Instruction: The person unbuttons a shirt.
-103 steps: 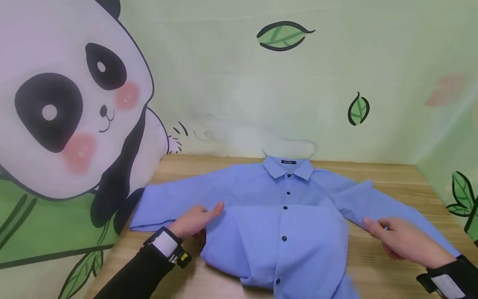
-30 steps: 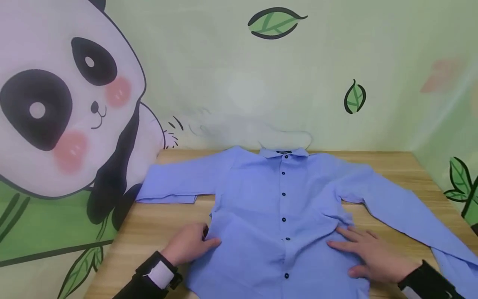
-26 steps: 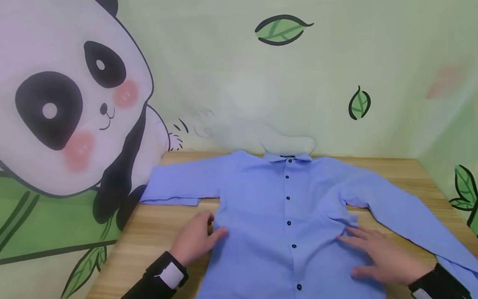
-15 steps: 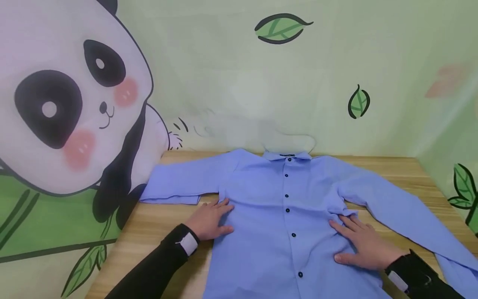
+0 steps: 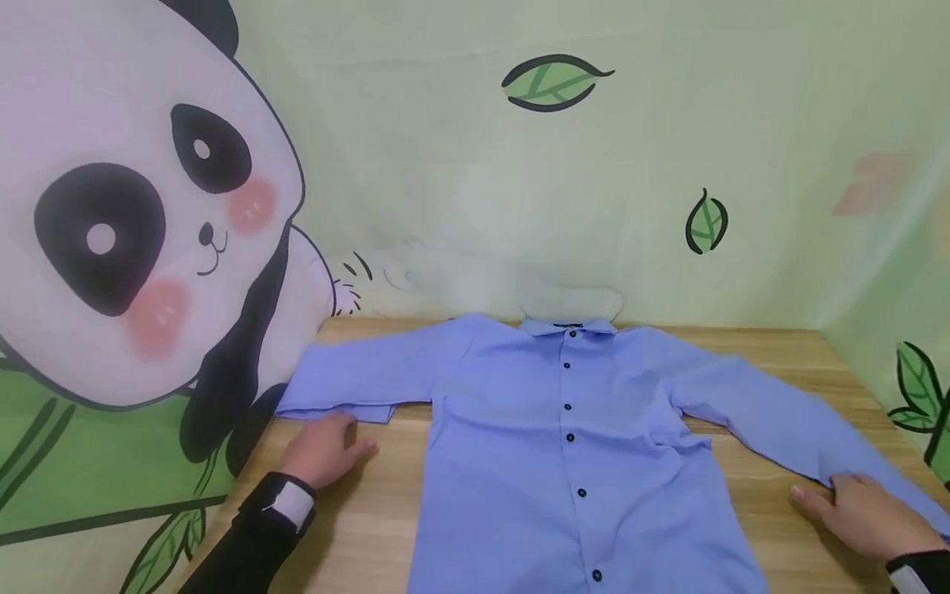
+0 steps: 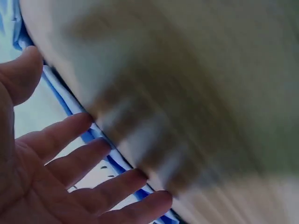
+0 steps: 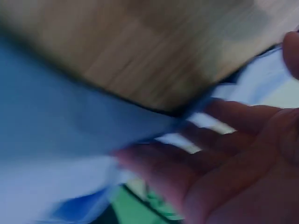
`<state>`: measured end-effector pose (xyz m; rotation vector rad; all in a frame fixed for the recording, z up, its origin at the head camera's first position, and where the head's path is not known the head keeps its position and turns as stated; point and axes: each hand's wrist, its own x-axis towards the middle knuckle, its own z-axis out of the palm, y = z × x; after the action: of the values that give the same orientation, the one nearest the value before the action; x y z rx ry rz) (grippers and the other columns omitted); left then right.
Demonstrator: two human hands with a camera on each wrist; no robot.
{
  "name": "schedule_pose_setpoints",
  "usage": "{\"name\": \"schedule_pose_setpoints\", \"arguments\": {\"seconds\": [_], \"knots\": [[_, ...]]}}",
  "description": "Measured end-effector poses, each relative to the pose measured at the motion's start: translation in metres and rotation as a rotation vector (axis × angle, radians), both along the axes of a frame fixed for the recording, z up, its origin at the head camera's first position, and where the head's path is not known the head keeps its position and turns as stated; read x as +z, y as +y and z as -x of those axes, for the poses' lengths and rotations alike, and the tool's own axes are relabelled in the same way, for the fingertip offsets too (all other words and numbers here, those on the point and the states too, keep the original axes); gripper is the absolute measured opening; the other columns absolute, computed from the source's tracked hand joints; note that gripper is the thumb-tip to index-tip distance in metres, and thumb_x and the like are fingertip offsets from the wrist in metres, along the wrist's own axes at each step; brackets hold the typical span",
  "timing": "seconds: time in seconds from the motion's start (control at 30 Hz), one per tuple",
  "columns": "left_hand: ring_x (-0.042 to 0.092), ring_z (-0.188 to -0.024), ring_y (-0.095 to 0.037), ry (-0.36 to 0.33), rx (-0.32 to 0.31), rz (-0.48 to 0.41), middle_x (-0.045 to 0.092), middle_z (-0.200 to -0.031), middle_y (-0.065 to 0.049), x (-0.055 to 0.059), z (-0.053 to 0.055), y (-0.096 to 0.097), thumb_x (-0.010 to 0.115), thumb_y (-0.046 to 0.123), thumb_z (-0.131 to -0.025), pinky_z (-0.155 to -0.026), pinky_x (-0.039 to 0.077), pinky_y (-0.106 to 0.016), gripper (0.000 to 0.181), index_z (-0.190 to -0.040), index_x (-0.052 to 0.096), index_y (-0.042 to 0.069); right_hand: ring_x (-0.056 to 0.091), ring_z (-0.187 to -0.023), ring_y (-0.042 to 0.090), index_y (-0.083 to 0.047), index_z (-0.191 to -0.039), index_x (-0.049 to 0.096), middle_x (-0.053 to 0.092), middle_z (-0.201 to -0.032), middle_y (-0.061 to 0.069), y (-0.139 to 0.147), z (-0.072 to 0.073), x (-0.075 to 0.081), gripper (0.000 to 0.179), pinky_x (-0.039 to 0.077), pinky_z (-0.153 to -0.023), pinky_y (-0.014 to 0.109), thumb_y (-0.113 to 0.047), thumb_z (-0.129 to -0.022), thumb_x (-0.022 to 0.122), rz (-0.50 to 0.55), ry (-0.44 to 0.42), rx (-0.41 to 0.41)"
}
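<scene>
A blue button-up shirt [image 5: 505,462] lies front up on the wooden table, collar at the far edge and sleeves spread. Creases gather on its right side, below the armpit. My left hand [image 5: 319,452] is at the lower edge of the left sleeve [image 5: 364,371], which is doubled back on itself. In the left wrist view its fingers [image 6: 79,156] are spread, thumb apart, tips at the cloth's edge. My right hand [image 5: 864,513] is at the right sleeve [image 5: 779,412], fingertips on its inner edge and thumb apart. The right wrist view shows these fingers [image 7: 159,172] extended along the cloth, blurred.
The wooden table [image 5: 787,351] meets a pale green backdrop [image 5: 416,148] with leaves and a large printed panda [image 5: 148,231] at the left. The shirt's lower end runs out of the head view.
The shirt's bunched lower body has been spread flat. Over the last half second, both hands have left its sides: the left to the left sleeve, the right outward to the right sleeve.
</scene>
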<state>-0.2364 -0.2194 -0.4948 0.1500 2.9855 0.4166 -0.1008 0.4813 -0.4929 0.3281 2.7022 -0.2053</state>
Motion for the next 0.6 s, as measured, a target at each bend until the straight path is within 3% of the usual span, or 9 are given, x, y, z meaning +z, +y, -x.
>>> {"name": "schedule_pose_setpoints", "arguments": {"seconds": [0.1,0.23,0.33,0.4,0.5,0.6], "knots": [[0.064,-0.125,-0.05,0.069,-0.02,0.015,0.068,-0.136,-0.029,-0.003,0.006,0.002,0.075,0.048,-0.098,-0.108,0.05,-0.065,0.066,-0.136,0.065,-0.004,0.045,-0.123,0.074,0.035,-0.132,0.043,0.043,-0.132,0.06,0.024,0.016,-0.01,0.112,0.043,-0.105,0.074,-0.074,-0.107,0.035,0.008,0.119,0.057],[0.062,-0.124,-0.052,0.174,-0.052,0.129,0.068,-0.134,-0.03,-0.008,0.013,0.009,0.076,0.048,-0.097,-0.107,0.05,-0.065,0.064,-0.135,0.068,-0.004,0.039,-0.126,0.077,0.035,-0.135,0.04,0.036,-0.138,0.061,0.046,0.025,-0.018,0.107,0.039,-0.106,0.078,-0.069,-0.109,0.037,0.008,0.214,0.058],[0.062,-0.128,-0.051,0.169,-0.066,0.169,0.065,-0.139,-0.03,-0.009,0.016,0.011,0.076,0.046,-0.098,-0.109,0.05,-0.064,0.063,-0.138,0.068,-0.002,0.037,-0.126,0.078,0.035,-0.135,0.04,0.034,-0.138,0.062,0.049,0.024,-0.02,0.106,0.037,-0.107,0.08,-0.067,-0.109,0.037,0.016,0.243,0.049],[0.062,-0.129,-0.052,0.141,-0.068,0.149,0.064,-0.141,-0.03,-0.009,0.019,0.011,0.075,0.043,-0.099,-0.109,0.051,-0.065,0.061,-0.138,0.067,-0.003,0.038,-0.126,0.078,0.034,-0.133,0.043,0.035,-0.137,0.062,0.044,0.02,-0.02,0.105,0.038,-0.107,0.079,-0.067,-0.109,0.037,-0.009,0.297,0.023],[0.063,-0.128,-0.052,0.118,-0.044,0.12,0.065,-0.14,-0.029,-0.009,0.024,0.008,0.074,0.041,-0.1,-0.107,0.051,-0.066,0.058,-0.138,0.066,-0.002,0.045,-0.124,0.072,0.029,-0.128,0.053,0.045,-0.133,0.057,0.031,0.016,-0.019,0.091,0.039,-0.108,0.076,-0.06,-0.11,0.045,-0.079,0.479,-0.024],[0.068,-0.117,-0.047,0.165,-0.041,0.13,0.071,-0.129,-0.025,-0.012,0.032,0.002,0.078,0.038,-0.098,-0.099,0.056,-0.062,0.051,-0.135,0.069,0.003,0.048,-0.12,0.068,0.028,-0.122,0.055,0.05,-0.128,0.053,0.018,0.014,-0.017,0.084,0.041,-0.106,0.074,-0.056,-0.11,0.052,-0.099,0.61,-0.083]]}}
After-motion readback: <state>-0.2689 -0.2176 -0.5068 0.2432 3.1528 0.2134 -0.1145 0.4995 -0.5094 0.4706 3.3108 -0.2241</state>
